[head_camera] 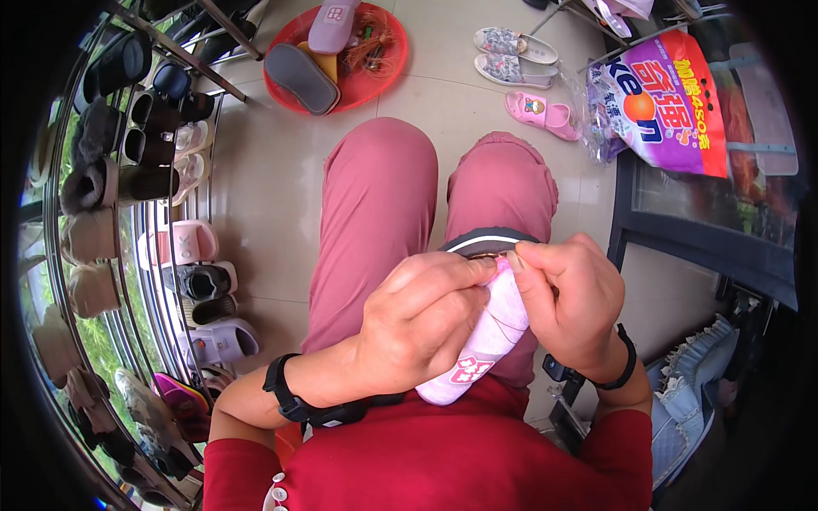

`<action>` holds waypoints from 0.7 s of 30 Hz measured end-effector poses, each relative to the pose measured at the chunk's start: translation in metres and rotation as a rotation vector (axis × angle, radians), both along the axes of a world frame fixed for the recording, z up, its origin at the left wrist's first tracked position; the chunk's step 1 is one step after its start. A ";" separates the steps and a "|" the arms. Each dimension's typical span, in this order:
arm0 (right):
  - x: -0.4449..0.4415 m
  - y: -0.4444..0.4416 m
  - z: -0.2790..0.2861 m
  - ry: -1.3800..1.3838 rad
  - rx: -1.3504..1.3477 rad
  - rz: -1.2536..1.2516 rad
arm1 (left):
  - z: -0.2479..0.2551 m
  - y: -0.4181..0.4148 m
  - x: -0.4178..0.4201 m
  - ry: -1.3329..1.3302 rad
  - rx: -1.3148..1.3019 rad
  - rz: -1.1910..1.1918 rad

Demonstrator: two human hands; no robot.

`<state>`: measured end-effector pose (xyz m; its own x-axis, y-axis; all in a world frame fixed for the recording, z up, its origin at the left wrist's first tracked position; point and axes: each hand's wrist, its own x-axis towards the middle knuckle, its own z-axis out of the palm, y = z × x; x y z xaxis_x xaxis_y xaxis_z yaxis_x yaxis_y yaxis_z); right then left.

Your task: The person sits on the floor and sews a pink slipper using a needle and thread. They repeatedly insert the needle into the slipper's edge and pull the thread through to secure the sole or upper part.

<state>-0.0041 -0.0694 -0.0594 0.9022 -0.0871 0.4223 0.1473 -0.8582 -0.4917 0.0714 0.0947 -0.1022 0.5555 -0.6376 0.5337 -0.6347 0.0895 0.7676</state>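
A lilac fabric slipper piece [508, 306] with a printed pink patch lies lengthwise over my right thigh, between my hands. At its far end curves a dark sole edge [484, 237] with a white line. My left hand [425, 313] grips the piece from the left, thumb and forefinger pinched where fabric meets dark edge. Close beside it, my right hand [575, 294] pinches the same seam between thumb and forefinger. A thin dark thread [505, 327] loops loosely over the lilac fabric. The fingers hide part of the seam; whether a needle is there I cannot tell.
A red basin [399, 64] on the tiled floor holds a grey sole [300, 73], another lilac piece [333, 29] and tangled orange thread [374, 51]. Shoe racks [124, 255] with several pairs line the left. Floral shoes [514, 70], a pink clog [542, 114] and a detergent bag [671, 105] are right.
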 end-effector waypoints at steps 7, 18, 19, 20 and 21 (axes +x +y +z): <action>-0.001 0.001 0.000 -0.003 -0.020 0.000 | 0.000 -0.001 0.000 -0.003 0.004 -0.002; 0.026 -0.027 0.035 0.628 0.388 0.074 | 0.002 0.001 -0.003 -0.008 0.012 -0.020; 0.034 -0.035 0.034 0.766 0.524 0.107 | 0.003 0.000 -0.003 -0.015 0.014 -0.023; 0.044 -0.045 0.032 0.902 0.660 0.141 | 0.004 0.000 -0.003 -0.023 0.016 -0.026; 0.053 -0.053 0.030 1.039 0.798 0.182 | 0.004 0.000 -0.003 -0.029 0.020 -0.023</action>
